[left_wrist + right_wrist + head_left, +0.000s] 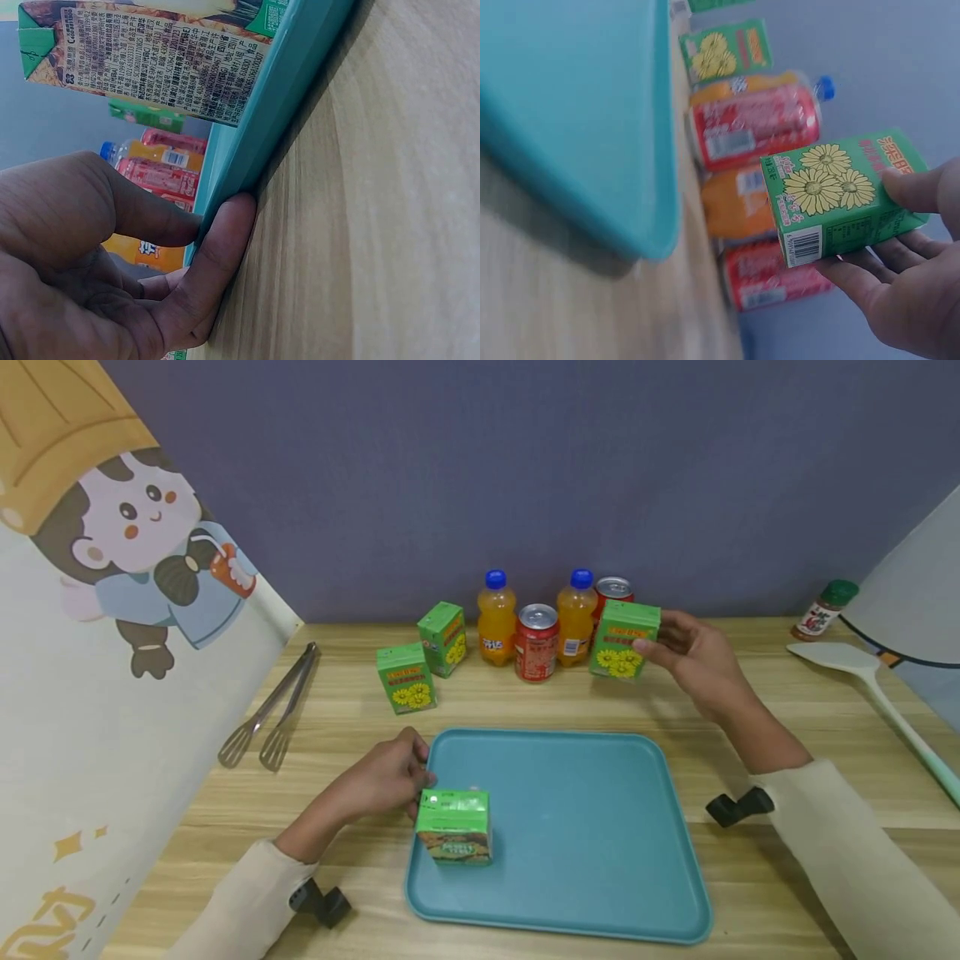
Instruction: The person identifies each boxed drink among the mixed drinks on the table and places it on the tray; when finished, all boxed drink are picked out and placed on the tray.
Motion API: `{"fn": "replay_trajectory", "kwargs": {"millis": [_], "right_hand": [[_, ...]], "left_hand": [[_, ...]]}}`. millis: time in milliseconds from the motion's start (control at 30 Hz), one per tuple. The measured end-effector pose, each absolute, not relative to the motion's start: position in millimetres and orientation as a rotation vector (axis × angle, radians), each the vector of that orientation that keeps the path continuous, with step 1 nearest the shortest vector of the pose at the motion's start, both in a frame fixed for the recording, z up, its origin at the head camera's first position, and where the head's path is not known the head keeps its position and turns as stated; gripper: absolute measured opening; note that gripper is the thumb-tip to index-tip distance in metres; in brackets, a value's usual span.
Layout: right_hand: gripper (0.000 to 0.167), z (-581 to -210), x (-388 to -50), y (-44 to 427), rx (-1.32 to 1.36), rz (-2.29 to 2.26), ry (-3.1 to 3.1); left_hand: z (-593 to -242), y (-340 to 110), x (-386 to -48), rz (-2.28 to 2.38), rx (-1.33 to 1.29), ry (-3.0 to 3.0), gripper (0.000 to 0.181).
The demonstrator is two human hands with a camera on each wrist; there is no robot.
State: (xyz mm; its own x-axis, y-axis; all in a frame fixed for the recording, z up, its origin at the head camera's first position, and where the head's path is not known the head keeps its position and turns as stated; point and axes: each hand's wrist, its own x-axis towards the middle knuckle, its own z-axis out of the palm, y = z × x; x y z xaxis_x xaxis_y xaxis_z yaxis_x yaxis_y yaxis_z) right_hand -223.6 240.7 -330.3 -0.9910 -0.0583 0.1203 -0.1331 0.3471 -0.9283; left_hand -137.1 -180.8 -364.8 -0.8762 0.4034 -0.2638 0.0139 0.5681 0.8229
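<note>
My right hand (701,664) grips a green drink carton (624,642) with yellow flowers by its right side. In the right wrist view this carton (832,187) is tilted and off the table, thumb on its front, fingers behind. At the blue tray's left rim, my left hand (386,774) pinches the edge; the left wrist view shows thumb and finger on either side of the tray rim (259,142). Inside the tray (585,835), near that hand, stands another green-topped carton (454,831) with a brown picture on its side.
Behind the tray stand two green cartons (407,678), two orange soda bottles (497,620) with blue caps, and two red cans (537,643). Metal tongs (273,710) lie at left. A spatula (873,681) and a green-capped spice jar (823,610) are at right.
</note>
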Motion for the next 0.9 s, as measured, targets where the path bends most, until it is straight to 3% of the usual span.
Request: {"fn": "replay_trajectory", "kwargs": {"millis": [467, 900], "right_hand": [[0.056, -299.6, -183.8, 193.1, 0.347, 1.671, -2.540], [0.049, -312.3, -155.6, 143.0, 0.567, 1.780, -2.537]], "left_hand": [[-364.5, -180.2, -136.8, 1.260, 0.314, 2.362, 0.018], [-365.6, -180.5, -137.0, 1.255, 0.321, 2.371, 0.018]]}}
